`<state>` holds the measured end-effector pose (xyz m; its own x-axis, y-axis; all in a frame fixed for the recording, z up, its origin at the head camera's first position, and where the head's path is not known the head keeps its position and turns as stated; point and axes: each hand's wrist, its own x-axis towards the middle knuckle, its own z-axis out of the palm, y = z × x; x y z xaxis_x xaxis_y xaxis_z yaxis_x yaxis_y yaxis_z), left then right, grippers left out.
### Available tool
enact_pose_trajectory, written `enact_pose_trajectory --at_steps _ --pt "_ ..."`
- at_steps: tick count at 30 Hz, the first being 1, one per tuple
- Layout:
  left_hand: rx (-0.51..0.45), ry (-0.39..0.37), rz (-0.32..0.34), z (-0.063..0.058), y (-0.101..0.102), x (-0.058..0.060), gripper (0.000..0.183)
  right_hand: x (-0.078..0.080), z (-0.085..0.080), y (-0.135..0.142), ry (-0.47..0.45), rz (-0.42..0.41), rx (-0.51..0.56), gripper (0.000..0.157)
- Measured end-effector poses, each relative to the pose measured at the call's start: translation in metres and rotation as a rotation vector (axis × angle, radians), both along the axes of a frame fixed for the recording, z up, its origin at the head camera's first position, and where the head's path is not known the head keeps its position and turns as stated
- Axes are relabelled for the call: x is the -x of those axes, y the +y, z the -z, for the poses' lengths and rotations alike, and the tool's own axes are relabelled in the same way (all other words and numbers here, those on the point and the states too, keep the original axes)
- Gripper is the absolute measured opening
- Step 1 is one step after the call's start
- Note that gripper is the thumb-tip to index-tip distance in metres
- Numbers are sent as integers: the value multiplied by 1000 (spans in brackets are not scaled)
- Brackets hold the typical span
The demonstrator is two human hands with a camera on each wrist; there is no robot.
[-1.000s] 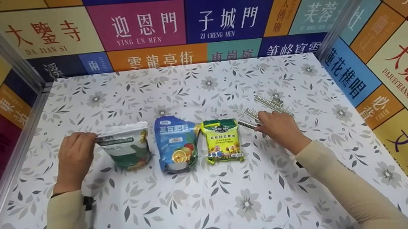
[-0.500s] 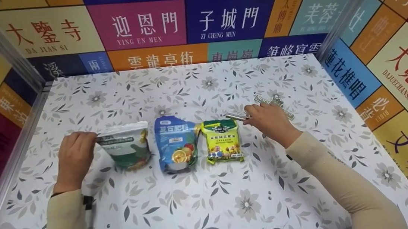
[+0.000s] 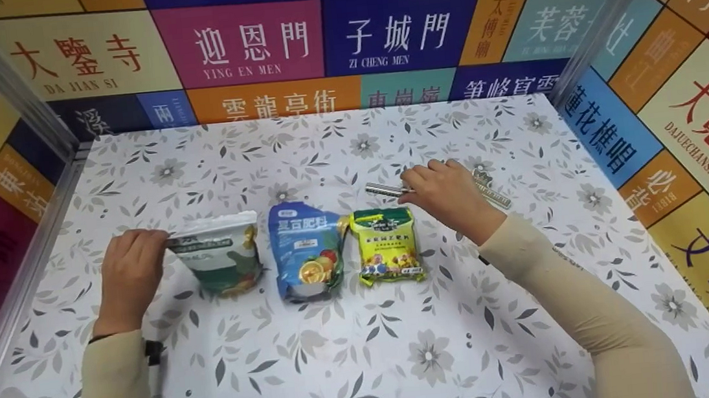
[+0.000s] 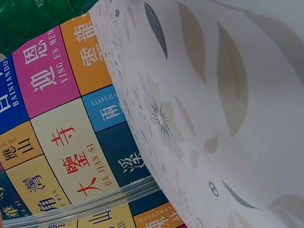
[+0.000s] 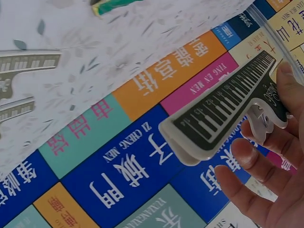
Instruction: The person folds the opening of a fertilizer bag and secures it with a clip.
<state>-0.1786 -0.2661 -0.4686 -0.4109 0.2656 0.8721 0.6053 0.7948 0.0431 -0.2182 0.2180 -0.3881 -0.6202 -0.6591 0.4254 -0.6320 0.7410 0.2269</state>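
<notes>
Left of centre in the head view, my left hand pinches the green-and-white pouch by its top corner. My right hand, right of centre, grips the piano-keyboard clip.

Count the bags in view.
3: the green bag, its top corner pinched by the left hand; the blue bag in the middle; the yellow bag, nearest the right hand. All show in the head view.

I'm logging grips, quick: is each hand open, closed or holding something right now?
Left hand: holding the green and white pouch by its top corner.
Right hand: holding a clip with a piano-key pattern.
</notes>
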Motion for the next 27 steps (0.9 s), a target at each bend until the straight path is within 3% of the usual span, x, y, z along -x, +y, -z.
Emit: enact_pose_trajectory --at_steps 27 --pt "5 -12 -10 -1 1 -2 6 4 -39 -84 177 -141 7 33"
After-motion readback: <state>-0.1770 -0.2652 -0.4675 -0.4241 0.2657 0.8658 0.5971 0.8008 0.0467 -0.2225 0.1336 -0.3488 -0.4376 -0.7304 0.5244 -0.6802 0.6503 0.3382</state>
